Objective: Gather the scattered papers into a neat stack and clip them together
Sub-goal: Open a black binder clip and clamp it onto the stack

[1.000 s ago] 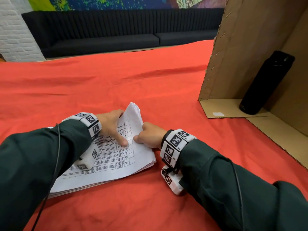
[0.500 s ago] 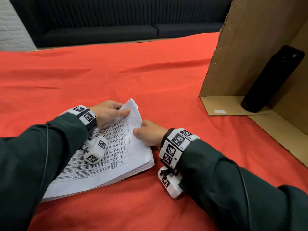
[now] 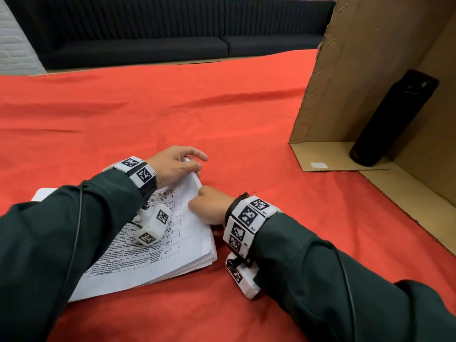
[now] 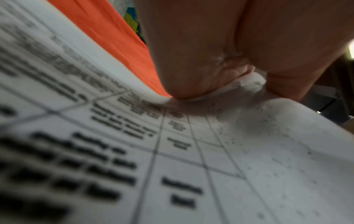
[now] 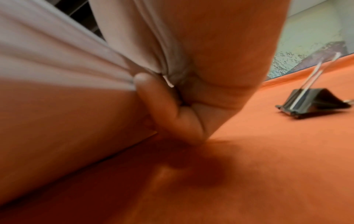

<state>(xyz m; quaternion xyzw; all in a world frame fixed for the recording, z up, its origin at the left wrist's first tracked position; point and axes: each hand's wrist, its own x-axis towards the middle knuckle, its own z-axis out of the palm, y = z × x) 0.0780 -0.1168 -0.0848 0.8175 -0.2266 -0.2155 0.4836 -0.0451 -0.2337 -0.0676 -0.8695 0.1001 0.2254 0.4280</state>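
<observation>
A stack of white printed papers (image 3: pixel 172 248) lies on the red cloth, its top sheet a table of text. My left hand (image 3: pixel 197 166) pinches the stack's far right corner; in the left wrist view its fingers (image 4: pixel 201 60) squeeze the bent corner of the papers (image 4: pixel 191 151). My right hand (image 3: pixel 204 203) grips the stack's right edge just below it, thumb on top and fingers (image 5: pixel 162 106) curled under the sheets (image 5: pixel 57 50). A black binder clip (image 5: pixel 314 98) lies on the cloth right of that hand, barely visible behind the wristband (image 3: pixel 249 193) in the head view.
An open cardboard box (image 3: pixel 370 70) stands at the right with a black bottle (image 3: pixel 392 119) upright inside. The red cloth (image 3: pixel 197 107) covers the whole table. A black sofa (image 3: pixel 148 33) runs along the far side.
My left hand has left the middle of the top sheet, moved up to the far right corner and pinched it. The right hand stays on the right edge.
</observation>
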